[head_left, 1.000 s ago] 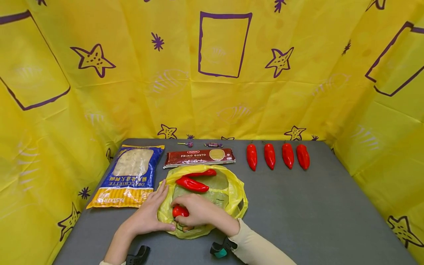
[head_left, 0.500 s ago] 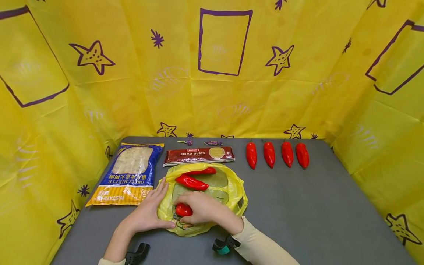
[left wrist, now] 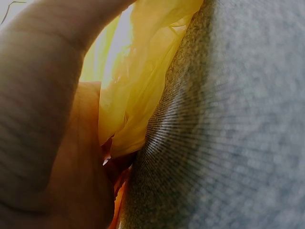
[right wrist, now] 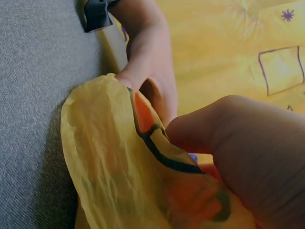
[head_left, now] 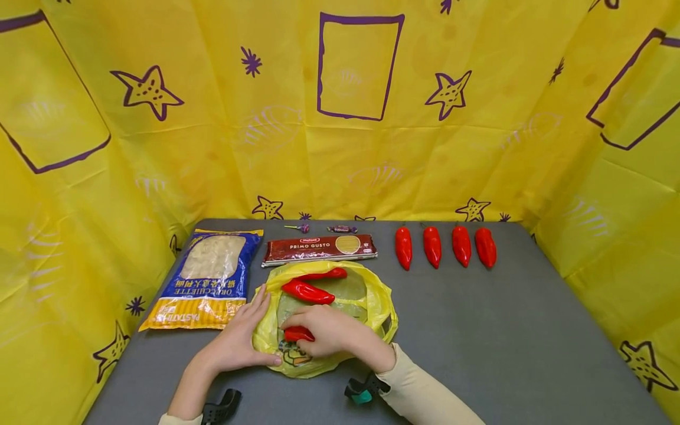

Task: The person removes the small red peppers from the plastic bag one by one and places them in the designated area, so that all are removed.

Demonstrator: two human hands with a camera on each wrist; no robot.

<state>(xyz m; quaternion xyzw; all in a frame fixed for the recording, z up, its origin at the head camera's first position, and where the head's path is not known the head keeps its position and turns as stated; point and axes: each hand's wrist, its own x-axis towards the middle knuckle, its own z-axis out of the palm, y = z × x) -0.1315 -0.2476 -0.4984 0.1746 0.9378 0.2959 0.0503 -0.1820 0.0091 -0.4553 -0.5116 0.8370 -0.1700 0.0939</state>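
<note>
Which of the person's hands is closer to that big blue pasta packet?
Left. The left hand is just beside the blue pasta packet, against the yellow bag; the right hand is farther right, holding a red pepper inside that bag.

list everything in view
Bag: 1, yellow, centre
Bagged peppers: 2, red, in bag
Held pepper: 1, red, bag's mouth
Pepper row: 4, red, back right
Orecchiette packet: 1, blue-yellow, left of bag
Primo Gusto packet: 1, red, behind bag
Lollipop: 1, purple, back edge
Wrapped sweet: 1, purple, beside lollipop
Table: 1, grey, underneath
Backdrop: 1, yellow, around
Wrist mounts: 2, black, wrists
Left hand: 1, beige-sleeved, against bag
Right hand: 1, beige-sleeved, holding pepper
</note>
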